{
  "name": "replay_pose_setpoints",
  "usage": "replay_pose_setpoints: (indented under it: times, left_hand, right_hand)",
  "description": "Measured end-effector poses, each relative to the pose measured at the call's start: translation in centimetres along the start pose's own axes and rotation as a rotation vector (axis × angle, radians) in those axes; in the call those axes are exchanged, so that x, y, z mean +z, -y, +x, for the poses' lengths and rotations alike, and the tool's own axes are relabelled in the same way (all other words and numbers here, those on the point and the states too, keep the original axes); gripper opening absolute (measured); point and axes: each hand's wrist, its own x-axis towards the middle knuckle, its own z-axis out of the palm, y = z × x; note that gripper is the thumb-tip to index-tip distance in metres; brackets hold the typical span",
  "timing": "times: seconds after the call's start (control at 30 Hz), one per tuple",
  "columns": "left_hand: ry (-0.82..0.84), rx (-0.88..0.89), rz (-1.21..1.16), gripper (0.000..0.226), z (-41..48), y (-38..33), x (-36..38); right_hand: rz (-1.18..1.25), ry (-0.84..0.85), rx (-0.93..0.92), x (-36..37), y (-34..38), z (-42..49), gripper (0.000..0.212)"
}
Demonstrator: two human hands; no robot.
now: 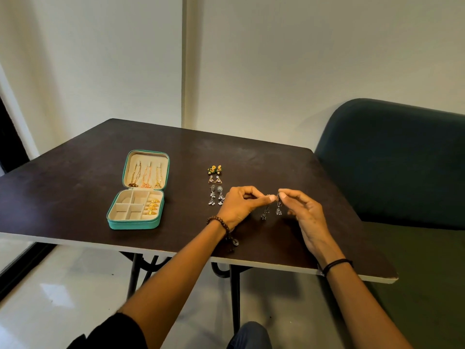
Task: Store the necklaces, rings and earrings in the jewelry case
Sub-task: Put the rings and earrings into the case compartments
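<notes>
Open surface lies left of the case and in the strip between the case and the column of loose earrings. The left hand sits just right of that column. The right hand is near the left hand. Each hand pinches a hanging earring in the gap between them. A padded seat borders the right edge.

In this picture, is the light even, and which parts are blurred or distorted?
Head view: soft, dim light, a faint sheen on the dark brown tabletop; wide-angle stretch tilts the left doorway; the small silver dangling earrings pinched by left hand and right hand look blurred.
</notes>
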Motion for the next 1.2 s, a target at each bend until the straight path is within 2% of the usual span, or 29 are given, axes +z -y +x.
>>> replay_pose_setpoints:
  times: [0.13, 0.27, 0.37, 0.57, 0.73, 0.87, 1.1, 1.2]
  left_hand:
    - [-0.013, -0.055, -0.092, 0.015, -0.8, -1.1, -0.4]
    - [0.002, -0.071, -0.096, 0.029, -1.7, -1.5, -1.3]
    - [0.042, -0.033, -0.053, 0.026, -2.4, -1.8, -1.7]
    - [0.013, 0.009, -0.010, 0.022, -2.8, -2.6, -2.7]
    - [0.013, -0.026, 0.037, 0.013, -2.5, -3.5, -3.6]
    - [0.029, -0.084, 0.072, 0.014, -2.6, -4.1, -4.3]
    - [0.032, -0.178, 0.035, 0.011, -2.8, -5.0, -4.8]
    - [0.058, -0.236, -0.029, 0.011, -2.9, -5.4, -5.1]
  right_hand:
    - [-0.002, 0.015, 0.014, 0.8, 0.2, -0.4, 0.023]
    - [0.050, 0.054, 0.048, 1.6, 0.3, -0.5, 0.024]
    - [0.103, 0.085, 0.069, 2.4, 0.6, -0.6, 0.024]
    - [0.008, 0.101, 0.034, 3.3, 1.4, -0.6, 0.022]
    - [-0.111, 0.126, -0.042, 3.9, 2.5, -0.7, 0.019]
    - [-0.134, 0.156, -0.063, 4.3, 2.9, -1.1, 0.020]
    - [0.066, 0.141, 0.098, 5.5, 3.1, -1.3, 0.026]
    - [0.091, 0.171, 0.102, 5.4, 3.2, -1.3, 0.023]
